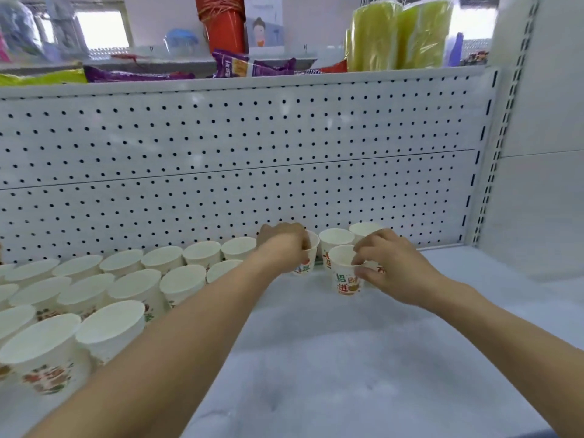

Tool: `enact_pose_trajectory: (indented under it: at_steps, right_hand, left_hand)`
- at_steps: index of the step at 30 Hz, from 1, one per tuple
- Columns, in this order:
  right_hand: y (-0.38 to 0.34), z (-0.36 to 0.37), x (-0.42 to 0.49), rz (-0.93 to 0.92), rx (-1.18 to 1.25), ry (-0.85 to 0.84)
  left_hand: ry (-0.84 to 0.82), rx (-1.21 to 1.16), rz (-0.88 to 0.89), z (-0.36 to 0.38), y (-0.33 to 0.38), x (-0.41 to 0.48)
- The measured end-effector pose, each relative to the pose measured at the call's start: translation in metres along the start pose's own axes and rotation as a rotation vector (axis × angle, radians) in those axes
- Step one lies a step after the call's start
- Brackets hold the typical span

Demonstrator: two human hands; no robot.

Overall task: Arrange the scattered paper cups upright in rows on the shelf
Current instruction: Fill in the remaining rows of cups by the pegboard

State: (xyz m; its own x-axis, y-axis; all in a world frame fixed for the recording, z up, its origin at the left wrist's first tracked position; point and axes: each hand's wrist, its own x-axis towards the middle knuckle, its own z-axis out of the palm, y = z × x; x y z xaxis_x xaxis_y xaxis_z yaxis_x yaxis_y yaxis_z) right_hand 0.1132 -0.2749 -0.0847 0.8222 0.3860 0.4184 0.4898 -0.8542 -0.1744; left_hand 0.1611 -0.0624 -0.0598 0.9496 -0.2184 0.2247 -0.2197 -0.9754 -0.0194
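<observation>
White metal shelf [347, 358]: upright white paper cups [136, 289], red-green print, in rows. I see left hand [284, 245] and right hand [392, 263] each pinching a rim.

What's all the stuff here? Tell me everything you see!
cups: about twenty, white with red and green print, upright in rows at left and along the back
shelf: one, pale grey, under the cups
pegboard: one, white with black holes, behind the cups
packets: several, purple, upper level
red stack: one, red, upper level, middle
yellow packs: two, yellow-green, upper right
left hand: one, grips the back cup
right hand: one, pinches the rim of the front cup
</observation>
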Motion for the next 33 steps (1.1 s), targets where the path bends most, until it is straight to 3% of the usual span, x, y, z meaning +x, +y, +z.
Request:
enact_pose_trajectory:
  at_steps: [8,12,16,20,24,29,33]
  right_hand:
    - [0.001,-0.013,-0.024,-0.135,0.203,-0.113]
    - [-0.002,-0.018,-0.035,-0.136,0.265,-0.159]
    - [-0.010,-0.023,-0.035,-0.025,0.337,-0.185]
    - [-0.012,-0.029,-0.020,0.019,0.261,-0.275]
    - [-0.013,-0.035,-0.009,0.049,0.204,-0.331]
    - [-0.038,-0.034,-0.014,0.041,0.221,-0.261]
    - [-0.084,-0.023,-0.015,-0.028,0.311,-0.202]
  left_hand:
    - [-0.081,-0.345,0.024,-0.027,0.003,-0.074]
    - [-0.089,-0.406,0.077,-0.032,0.003,-0.107]
    - [-0.053,-0.399,0.071,-0.033,0.003,-0.109]
    - [-0.204,-0.390,0.004,-0.043,0.004,-0.101]
    - [-0.224,-0.316,0.052,-0.051,0.006,-0.100]
    - [-0.188,-0.278,0.107,-0.065,-0.012,-0.129]
    - [-0.119,-0.281,-0.003,-0.083,-0.059,-0.163]
